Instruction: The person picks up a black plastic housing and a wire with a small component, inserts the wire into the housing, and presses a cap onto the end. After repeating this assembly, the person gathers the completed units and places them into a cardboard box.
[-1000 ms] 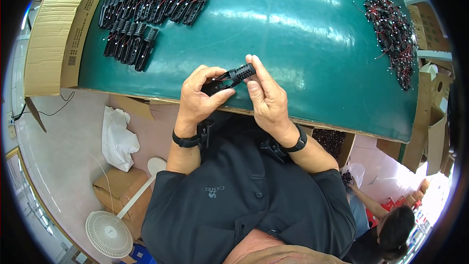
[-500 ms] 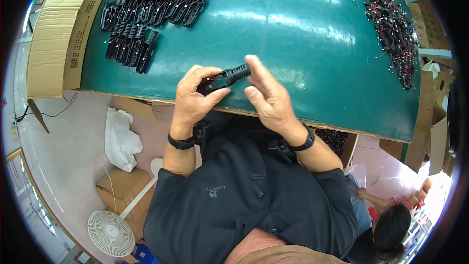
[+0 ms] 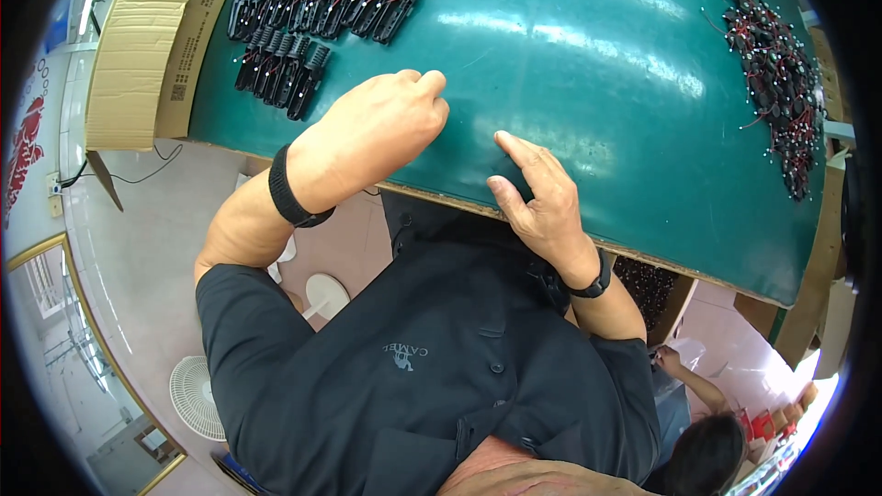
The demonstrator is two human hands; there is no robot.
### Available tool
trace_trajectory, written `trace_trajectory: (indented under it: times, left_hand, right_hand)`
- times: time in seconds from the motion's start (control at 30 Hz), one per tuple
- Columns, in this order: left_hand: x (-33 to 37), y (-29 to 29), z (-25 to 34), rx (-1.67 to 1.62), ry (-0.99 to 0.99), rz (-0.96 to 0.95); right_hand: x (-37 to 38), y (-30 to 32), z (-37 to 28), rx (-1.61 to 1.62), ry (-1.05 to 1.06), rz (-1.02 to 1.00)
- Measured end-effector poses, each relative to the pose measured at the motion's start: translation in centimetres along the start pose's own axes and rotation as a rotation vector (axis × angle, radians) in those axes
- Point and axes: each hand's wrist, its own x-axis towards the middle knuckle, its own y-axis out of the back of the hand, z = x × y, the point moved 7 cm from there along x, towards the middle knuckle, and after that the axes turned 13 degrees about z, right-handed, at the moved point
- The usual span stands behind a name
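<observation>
My left hand point(image 3: 390, 115) is stretched over the table with its back turned up and its fingers curled closed. Whatever lies in those fingers is hidden under the hand. Black plastic housings point(image 3: 308, 83) with ribbed ends and thin red wires lie just beyond it, lined up in two rows at the far left. By the near table edge, my right hand point(image 3: 547, 207) is open, thumb and fingers apart, with nothing in it.
The green table point(image 3: 496, 92) spreads under both hands. A heap of small black parts with red wires point(image 3: 776, 83) lies at the right. An opened cardboard box point(image 3: 152, 46) stands at the left edge. Another person point(image 3: 707, 445) is at the lower right, beside a fan-free aisle.
My left hand has swung from the near edge outward over the table, and the black housing it held no longer shows. The right hand has drawn slightly back and right.
</observation>
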Motion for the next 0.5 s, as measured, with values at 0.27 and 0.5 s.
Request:
trace_trajectory:
  times: [0.27, 0.5]
  left_hand:
    - [-4.3, -1.1, -5.2, -0.260, 0.377, 0.208]
    - [-12.3, -7.2, -10.7, -0.091, 0.906, 0.648]
  right_hand:
    - [-0.5, 0.6, 0.4, 0.037, -0.001, 0.017]
    - [-0.7, 0.5, -0.3, 0.025, 0.007, -0.009]
